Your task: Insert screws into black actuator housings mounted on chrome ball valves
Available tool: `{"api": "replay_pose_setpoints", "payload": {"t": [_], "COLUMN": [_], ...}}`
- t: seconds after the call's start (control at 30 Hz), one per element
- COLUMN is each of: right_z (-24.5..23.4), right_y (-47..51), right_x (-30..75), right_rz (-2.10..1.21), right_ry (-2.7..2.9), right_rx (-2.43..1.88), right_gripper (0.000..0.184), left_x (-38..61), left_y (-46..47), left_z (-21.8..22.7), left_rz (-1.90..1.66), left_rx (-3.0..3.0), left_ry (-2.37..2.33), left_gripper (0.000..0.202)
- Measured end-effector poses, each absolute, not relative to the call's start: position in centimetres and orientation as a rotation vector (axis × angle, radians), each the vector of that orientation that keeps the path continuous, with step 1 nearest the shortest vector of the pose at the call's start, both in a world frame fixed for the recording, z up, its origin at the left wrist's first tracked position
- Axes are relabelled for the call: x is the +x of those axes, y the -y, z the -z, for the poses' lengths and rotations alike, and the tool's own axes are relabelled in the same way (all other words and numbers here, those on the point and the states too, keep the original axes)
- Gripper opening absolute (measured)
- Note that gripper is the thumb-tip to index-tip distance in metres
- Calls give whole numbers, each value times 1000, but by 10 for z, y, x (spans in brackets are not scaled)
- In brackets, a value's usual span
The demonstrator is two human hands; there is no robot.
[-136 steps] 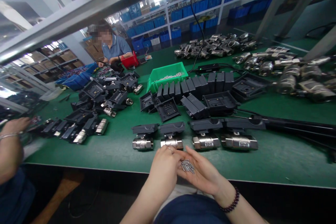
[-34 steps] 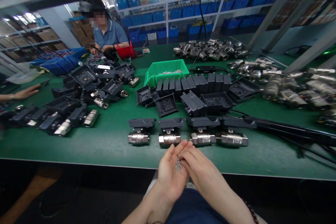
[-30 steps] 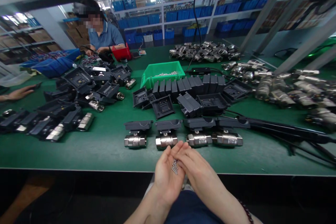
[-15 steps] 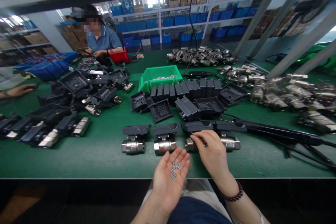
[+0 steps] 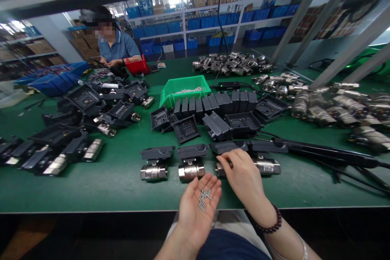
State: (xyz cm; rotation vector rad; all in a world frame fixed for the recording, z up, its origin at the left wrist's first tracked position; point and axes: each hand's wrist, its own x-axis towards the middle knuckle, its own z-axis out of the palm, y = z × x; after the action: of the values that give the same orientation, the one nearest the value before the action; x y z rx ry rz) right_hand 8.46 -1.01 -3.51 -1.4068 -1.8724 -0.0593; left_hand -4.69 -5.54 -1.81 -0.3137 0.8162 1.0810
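On the near side of the bin, I had four valves already topped with housings, loose screws on my upturned, uncurled left hand, and my right hand pinching at the third valve from left, its hold and any seated screws undiscernible.

Cool, fairly even light covers the green desk, while the space beneath falls nearly black. Bright glare washes hazily around the windows at the back. Small highlights glint on the front ball valves. Wide-angle distortion slants the metal posts at right; the valve pile there looks smeared.
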Motion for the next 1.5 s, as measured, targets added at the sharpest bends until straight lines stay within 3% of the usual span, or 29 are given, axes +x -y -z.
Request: {"api": "replay_pose_setpoints", "payload": {"t": [0.7,1.07,1.5], "right_z": [42,16,15], "right_y": [8,-9,-10], "right_x": [89,106,105], "right_rz": [34,125,-149], "right_ry": [1787,2102,2242], "right_rx": [-1285,-1234,-1092], "right_gripper": [24,27,21], "left_x": [-47,-46,-43], "left_y": [57,60,57], "left_z": [17,14,9], "left_rz": [-1092,-1095,-1127], "left_rx": [-288,-278,-273], "left_ry": [-829,-832,-818], "left_gripper": [23,23,26]}}
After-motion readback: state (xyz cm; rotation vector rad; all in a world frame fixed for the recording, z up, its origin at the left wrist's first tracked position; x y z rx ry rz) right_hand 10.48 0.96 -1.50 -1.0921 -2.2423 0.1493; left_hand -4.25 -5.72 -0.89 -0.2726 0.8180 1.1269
